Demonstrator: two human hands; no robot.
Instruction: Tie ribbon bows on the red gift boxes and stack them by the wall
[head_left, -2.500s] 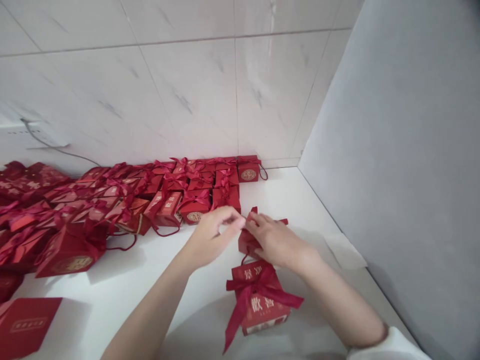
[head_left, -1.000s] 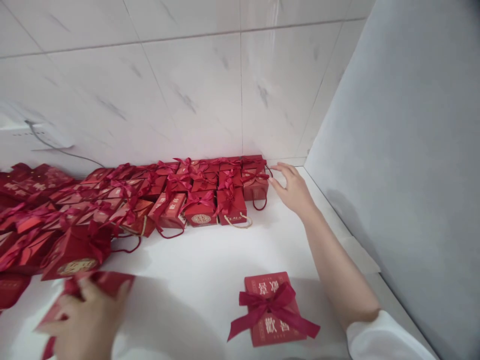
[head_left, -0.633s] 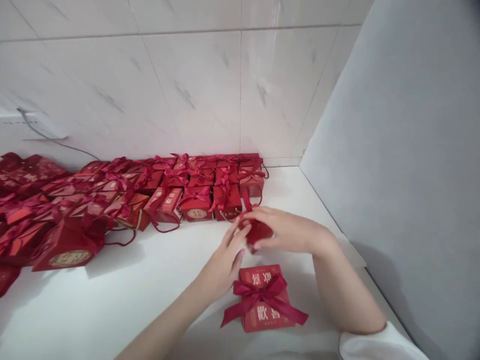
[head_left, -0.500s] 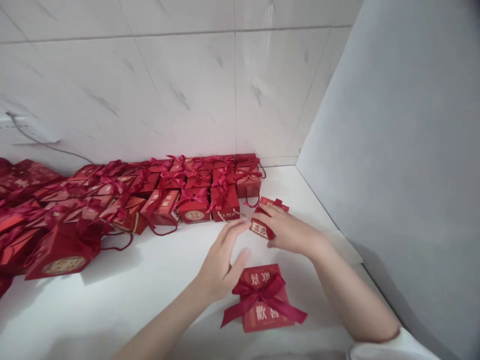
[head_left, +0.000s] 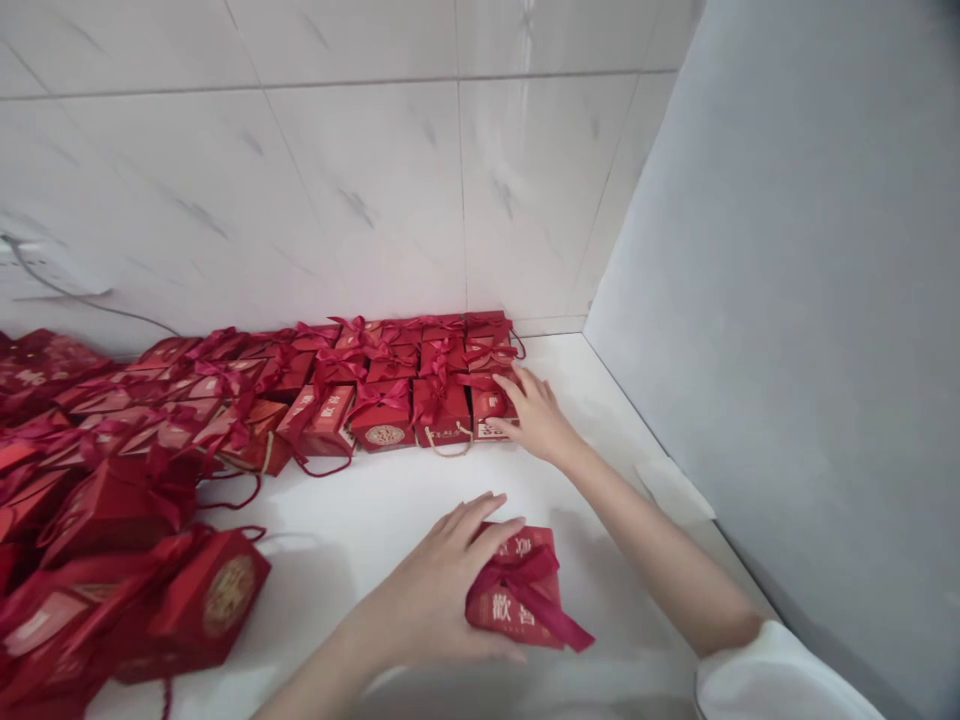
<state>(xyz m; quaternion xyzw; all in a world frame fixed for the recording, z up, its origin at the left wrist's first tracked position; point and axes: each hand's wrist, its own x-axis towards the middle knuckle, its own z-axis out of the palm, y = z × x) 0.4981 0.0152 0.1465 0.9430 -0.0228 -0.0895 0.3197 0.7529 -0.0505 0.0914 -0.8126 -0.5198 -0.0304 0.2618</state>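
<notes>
The front box (head_left: 514,625) looks like card, smooth and mostly matt, its characters printed flat in a pale ink. Its bow (head_left: 531,575) is cloth ribbon with a soft satin sheen. The crowded boxes (head_left: 322,425) look like the same stiff, smooth card, tied with similar satiny ribbon; a round emblem (head_left: 231,597) on one has a dull gold, metallic look. A pale handle (head_left: 448,452) is twisted cord, rough beside the card. The wall (head_left: 360,180) is glossy, marble-patterned tile. The surface (head_left: 375,525) is smooth with a faint sheen. The panel (head_left: 802,260) is smooth and matt, its material unclear. The sleeve (head_left: 776,680) is soft, matt cloth.
</notes>
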